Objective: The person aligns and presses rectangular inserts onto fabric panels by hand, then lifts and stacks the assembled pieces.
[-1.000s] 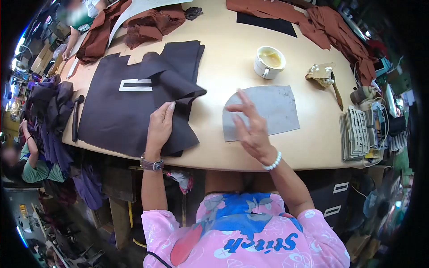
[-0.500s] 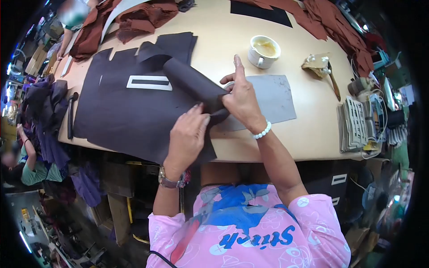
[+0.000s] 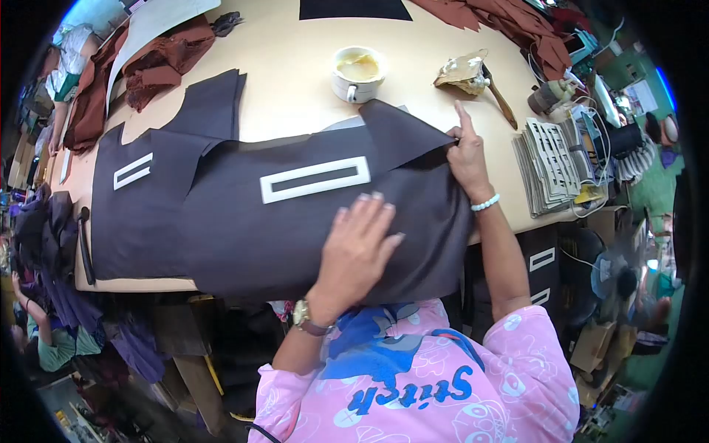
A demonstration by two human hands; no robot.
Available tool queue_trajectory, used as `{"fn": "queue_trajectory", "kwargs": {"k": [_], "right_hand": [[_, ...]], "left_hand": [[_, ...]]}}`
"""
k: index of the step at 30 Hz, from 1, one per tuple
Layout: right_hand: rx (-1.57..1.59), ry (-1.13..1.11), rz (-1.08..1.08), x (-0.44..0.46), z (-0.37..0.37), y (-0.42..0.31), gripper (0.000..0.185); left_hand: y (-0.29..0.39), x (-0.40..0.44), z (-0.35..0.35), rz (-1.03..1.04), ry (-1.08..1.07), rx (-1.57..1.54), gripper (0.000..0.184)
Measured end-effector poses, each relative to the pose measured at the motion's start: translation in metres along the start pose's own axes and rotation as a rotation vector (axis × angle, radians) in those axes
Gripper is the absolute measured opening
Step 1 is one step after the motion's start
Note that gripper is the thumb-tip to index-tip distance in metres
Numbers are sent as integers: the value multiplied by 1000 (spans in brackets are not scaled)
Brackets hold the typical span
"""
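Note:
A dark brown leather-like panel (image 3: 244, 236) lies spread across the front of the table and hangs over its edge. A white rectangular frame (image 3: 277, 189) sits on it. My right hand (image 3: 467, 159) pinches the panel's far right corner, index finger stretched out; the material is lifted and folded over there. Flat on the panel, below the white frame, rests my left hand (image 3: 358, 247) with fingers spread. A second dark panel (image 3: 133, 232) lies partly underneath at the left, with another white frame (image 3: 118, 180) partly showing. The grey sheet (image 3: 351, 117) is mostly covered.
A white cup (image 3: 358, 87) of yellowish paste stands beyond the panel. To its right lie a paste-smeared scrap (image 3: 459, 72) and a wooden-handled brush (image 3: 502, 103). Stacked cards (image 3: 543, 170) stand at the right edge, reddish-brown pieces (image 3: 173, 63) at the back left. Another person is at far left.
My right hand has drawn the dark panel to the right over the grey sheet. My left hand has moved right and now lies flat. A second dark panel shows at the left.

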State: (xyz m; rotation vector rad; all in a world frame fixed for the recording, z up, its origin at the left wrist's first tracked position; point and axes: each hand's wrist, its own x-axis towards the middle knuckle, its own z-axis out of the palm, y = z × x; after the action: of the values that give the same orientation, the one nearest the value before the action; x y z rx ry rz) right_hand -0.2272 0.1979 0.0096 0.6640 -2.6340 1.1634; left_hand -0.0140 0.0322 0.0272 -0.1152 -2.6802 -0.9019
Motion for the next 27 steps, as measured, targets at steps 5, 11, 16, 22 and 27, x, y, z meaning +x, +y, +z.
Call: {"fn": "queue_trajectory", "kwargs": {"k": [5,11,16,22,27], "right_hand": [[-178,-14,-119,22,-18,27,77],[-435,-140,-176,42,-31,41,82],[-729,215,-580,54,-38,26,81],[-545,1,-604,89,-3,-44,60],[-652,-216,-608,115,51,-75,82]], "left_hand": [[-45,-15,-20,-231,17,351,55],[-53,-15,-26,-304,-36,402,66],[-43,-17,-12,-308,-11,409,65],[-42,-18,-11,-304,17,398,64],[-42,-18,-12,-301,36,385,63]]}}
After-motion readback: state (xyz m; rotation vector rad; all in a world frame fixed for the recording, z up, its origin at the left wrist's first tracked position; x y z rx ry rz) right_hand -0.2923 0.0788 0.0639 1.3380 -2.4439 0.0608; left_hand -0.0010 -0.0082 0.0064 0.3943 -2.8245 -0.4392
